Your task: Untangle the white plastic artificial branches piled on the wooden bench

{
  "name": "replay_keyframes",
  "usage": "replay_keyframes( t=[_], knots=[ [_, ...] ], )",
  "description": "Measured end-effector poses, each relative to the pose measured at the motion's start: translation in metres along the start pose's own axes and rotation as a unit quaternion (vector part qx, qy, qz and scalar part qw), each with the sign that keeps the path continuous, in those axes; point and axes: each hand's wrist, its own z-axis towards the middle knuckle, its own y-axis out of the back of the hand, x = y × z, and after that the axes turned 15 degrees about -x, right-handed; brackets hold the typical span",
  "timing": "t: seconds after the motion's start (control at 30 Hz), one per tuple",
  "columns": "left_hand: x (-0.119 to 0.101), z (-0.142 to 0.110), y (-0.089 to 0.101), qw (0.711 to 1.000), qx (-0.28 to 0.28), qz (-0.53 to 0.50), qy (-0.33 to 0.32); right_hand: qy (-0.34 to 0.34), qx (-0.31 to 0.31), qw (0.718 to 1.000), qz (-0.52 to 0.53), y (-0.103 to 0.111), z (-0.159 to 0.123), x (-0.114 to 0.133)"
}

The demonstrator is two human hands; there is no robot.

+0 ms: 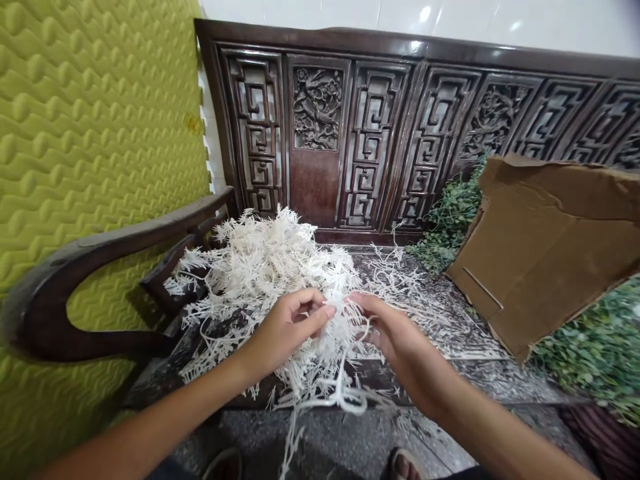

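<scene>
Both hands meet over the bench at a white plastic artificial foliage sprig (pixel 345 320), its thin fronds spreading between them. My left hand (pixel 300 317) pinches the sprig's upper part between thumb and fingers. On the other side my right hand (pixel 385 320) has its fingers closed on the same sprig, with the fingertips partly hidden by fronds. A looped white stem (pixel 345 397) hangs below, over the bench's front edge. Behind and left of my hands rises a large heap of similar white foliage (pixel 270 257).
Loose white stems (pixel 425 300) lie strewn over the dark wooden bench (pixel 470 367). To the right, a brown cardboard piece (pixel 550 247) leans on green artificial foliage (pixel 595 340). The curved armrest (pixel 50 267) stands left, beside yellow padded wall covering (pixel 100 113). Behind is the carved backrest (pixel 315 187).
</scene>
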Motion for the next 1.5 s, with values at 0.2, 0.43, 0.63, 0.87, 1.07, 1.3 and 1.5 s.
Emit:
replay_keyframes(
  t=[0.2, 0.43, 0.63, 0.87, 1.07, 1.3, 1.5],
  knots=[
    [0.001, 0.001, 0.004, 0.999, -0.050, 0.007, 0.013, 0.036, -0.144, 0.989, 0.008, 0.008, 0.012, -0.011],
    [0.002, -0.003, -0.001, 0.996, -0.084, 0.003, 0.024, -0.055, -0.036, 0.991, 0.118, 0.015, 0.012, -0.011],
    [-0.002, -0.006, 0.000, 0.987, -0.147, 0.067, 0.015, -0.068, 0.006, 0.994, 0.086, 0.010, -0.001, 0.000],
    [-0.004, -0.007, -0.003, 0.984, -0.159, 0.083, -0.020, 0.031, 0.018, 0.998, -0.054, -0.004, -0.007, -0.007],
    [-0.003, -0.013, -0.006, 0.993, -0.108, 0.030, 0.032, 0.132, 0.099, 0.986, -0.025, -0.013, 0.002, -0.023],
    [0.000, -0.016, -0.002, 0.992, -0.108, 0.027, 0.060, 0.114, 0.104, 0.988, 0.025, -0.018, -0.002, -0.017],
    [-0.008, -0.014, 0.002, 0.995, -0.053, 0.084, -0.006, 0.127, 0.108, 0.986, -0.015, -0.016, -0.002, -0.019]
  ],
)
